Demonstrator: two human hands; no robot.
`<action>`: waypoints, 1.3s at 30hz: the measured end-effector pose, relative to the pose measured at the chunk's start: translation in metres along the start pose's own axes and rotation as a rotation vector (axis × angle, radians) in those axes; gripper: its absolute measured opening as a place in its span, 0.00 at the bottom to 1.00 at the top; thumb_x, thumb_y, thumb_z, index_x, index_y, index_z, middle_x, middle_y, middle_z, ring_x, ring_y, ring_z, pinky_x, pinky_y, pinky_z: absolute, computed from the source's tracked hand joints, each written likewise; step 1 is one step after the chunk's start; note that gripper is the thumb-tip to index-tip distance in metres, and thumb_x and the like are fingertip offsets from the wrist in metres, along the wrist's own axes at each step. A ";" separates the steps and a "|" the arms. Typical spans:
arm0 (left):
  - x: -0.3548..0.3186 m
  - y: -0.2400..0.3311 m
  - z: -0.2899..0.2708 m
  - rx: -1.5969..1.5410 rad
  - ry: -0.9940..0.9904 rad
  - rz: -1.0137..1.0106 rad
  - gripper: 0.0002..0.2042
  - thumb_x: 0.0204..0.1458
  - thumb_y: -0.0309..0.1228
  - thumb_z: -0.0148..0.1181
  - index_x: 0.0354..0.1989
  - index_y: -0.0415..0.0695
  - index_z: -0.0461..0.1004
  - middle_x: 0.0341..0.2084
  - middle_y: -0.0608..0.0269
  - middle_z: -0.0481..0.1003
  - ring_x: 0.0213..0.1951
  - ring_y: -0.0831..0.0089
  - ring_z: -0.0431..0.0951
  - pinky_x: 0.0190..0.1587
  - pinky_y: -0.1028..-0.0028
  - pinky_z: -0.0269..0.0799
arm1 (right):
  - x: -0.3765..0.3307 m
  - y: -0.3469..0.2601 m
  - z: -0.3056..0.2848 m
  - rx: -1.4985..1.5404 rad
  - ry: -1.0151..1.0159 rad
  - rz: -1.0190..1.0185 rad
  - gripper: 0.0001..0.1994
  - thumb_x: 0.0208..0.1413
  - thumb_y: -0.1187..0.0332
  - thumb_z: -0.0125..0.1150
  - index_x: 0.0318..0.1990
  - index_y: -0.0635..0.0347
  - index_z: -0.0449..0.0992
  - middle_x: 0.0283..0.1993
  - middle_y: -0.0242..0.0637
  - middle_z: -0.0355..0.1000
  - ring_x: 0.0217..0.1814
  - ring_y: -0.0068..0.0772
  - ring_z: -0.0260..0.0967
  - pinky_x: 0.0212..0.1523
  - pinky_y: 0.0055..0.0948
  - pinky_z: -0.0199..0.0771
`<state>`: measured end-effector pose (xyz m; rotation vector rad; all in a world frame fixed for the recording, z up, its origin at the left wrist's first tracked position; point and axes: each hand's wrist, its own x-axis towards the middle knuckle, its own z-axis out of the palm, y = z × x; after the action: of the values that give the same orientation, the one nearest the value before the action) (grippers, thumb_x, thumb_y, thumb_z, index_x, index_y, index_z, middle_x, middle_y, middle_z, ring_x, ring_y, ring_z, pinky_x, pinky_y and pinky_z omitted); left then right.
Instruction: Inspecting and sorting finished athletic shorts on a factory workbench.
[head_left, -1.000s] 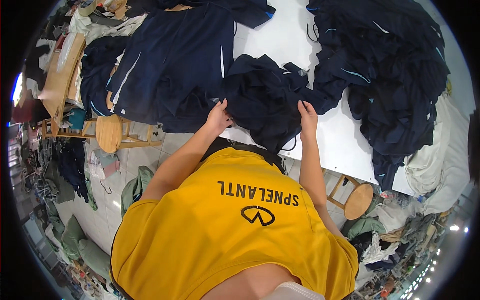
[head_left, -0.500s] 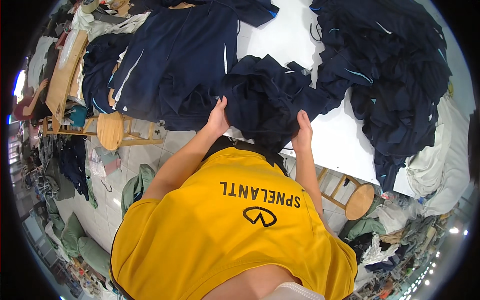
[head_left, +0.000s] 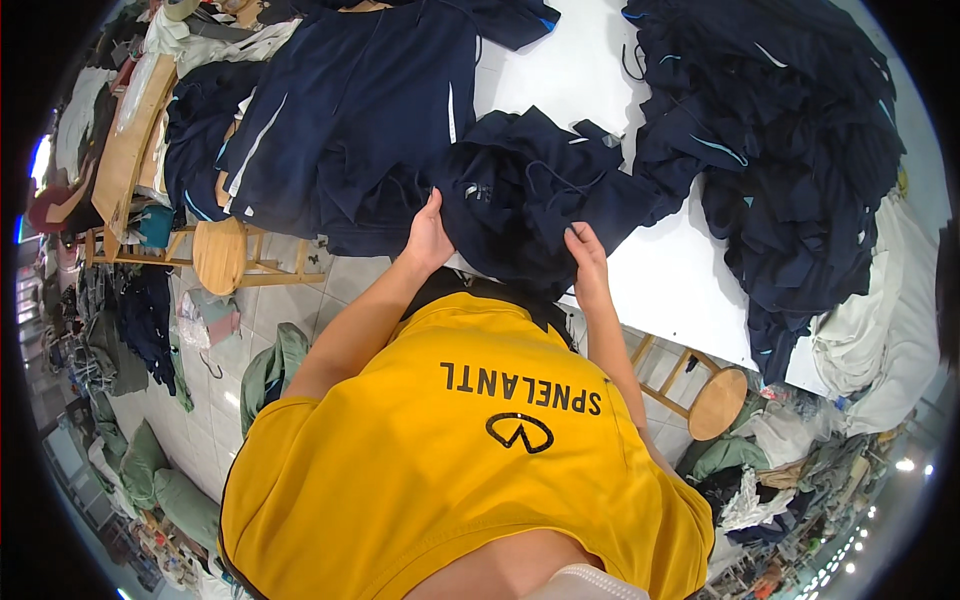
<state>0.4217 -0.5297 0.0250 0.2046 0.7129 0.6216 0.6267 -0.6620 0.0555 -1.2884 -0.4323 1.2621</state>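
The left hand (head_left: 428,238) is closed on the near edge of a crumpled dark navy garment (head_left: 520,190), fingers curled into the cloth and the thumb side up; only the back of the hand shows, so how deep the pinch goes cannot be told. The right hand (head_left: 588,262) grips the same garment a little further to the right, fingers folded over the fabric's lower edge, with the cloth bunched between the two hands. Both forearms come up from the person's yellow shirt (head_left: 450,470) at the bottom of the view

The garment lies at the near edge of a white table (head_left: 670,280), partly draped over that edge toward the person. It touches, on its left, a flat-spread navy piece with thin white stripes (head_left: 360,110) that hangs off the table's left side, and on its right it runs into a large heap of dark navy clothes (head_left: 790,150) filling the right part of the tabletop. A bare patch of the white surface shows between these, beyond the held garment

Beside the table on the left stands a round wooden stool (head_left: 220,255), and a second wooden stool (head_left: 718,402) stands under the table's right corner, near the right forearm. Pale cloth bundles (head_left: 880,330) are piled at the far right. The tiled floor (head_left: 270,310) on the left carries scattered green and dark clothing
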 end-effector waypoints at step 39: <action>-0.094 0.097 0.074 1.621 -0.512 1.149 0.21 0.35 0.50 0.67 0.24 0.43 0.73 0.56 0.48 0.59 0.61 0.47 0.52 0.60 0.48 0.37 | 0.128 -0.256 0.012 -0.409 0.169 -1.022 0.21 0.46 0.79 0.39 0.51 0.70 0.62 0.50 0.54 0.68 0.54 0.39 0.65 0.58 0.33 0.61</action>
<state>0.3707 -0.5059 0.1682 2.3023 0.3767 0.8567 0.7745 -0.4923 0.2327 -1.2154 -1.0898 0.2024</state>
